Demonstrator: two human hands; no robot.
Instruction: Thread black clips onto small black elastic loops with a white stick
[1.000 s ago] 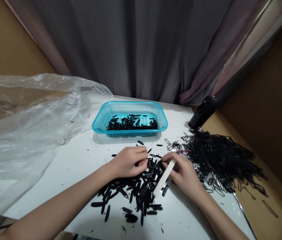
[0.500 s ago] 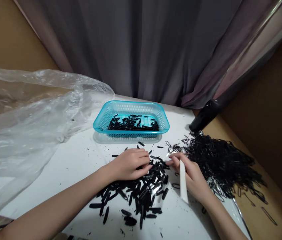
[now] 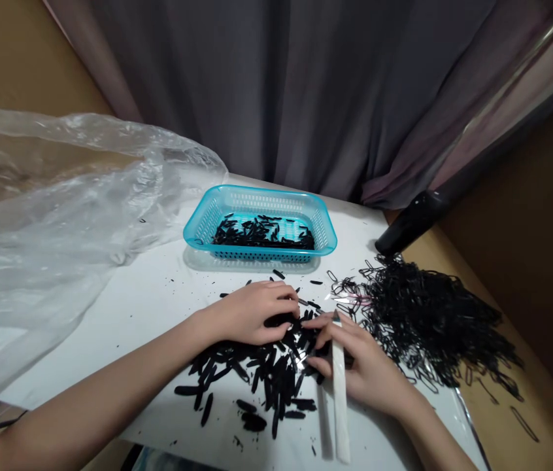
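My left hand [image 3: 257, 313] rests on the near pile of small flat black oblong pieces [image 3: 276, 376]. Its fingers bend with the thumb apart, and black pieces show in the gap. My right hand [image 3: 367, 363] holds a white stick-like tool [image 3: 339, 399] that slants down toward me, its dark tip up by the index finger. This hand's thumb and fingertips reach to the pile's right edge, with the fingers partly apart. Whether a black piece lies between them I cannot tell.
Beyond the hands stands a blue perforated basket [image 3: 260, 190] with many black pieces in it. A heap of black wire-like loops [image 3: 438, 320] lies at right, beside a black cylindrical object [image 3: 411, 222]. Clear plastic sheeting [image 3: 70, 216] covers the left. A grey curtain [image 3: 276, 85] hangs behind.
My right hand has moved left and nearer to me, over the pile's edge, carrying the white tool. My left hand's fingers have spread from the thumb. The view has shifted slightly.
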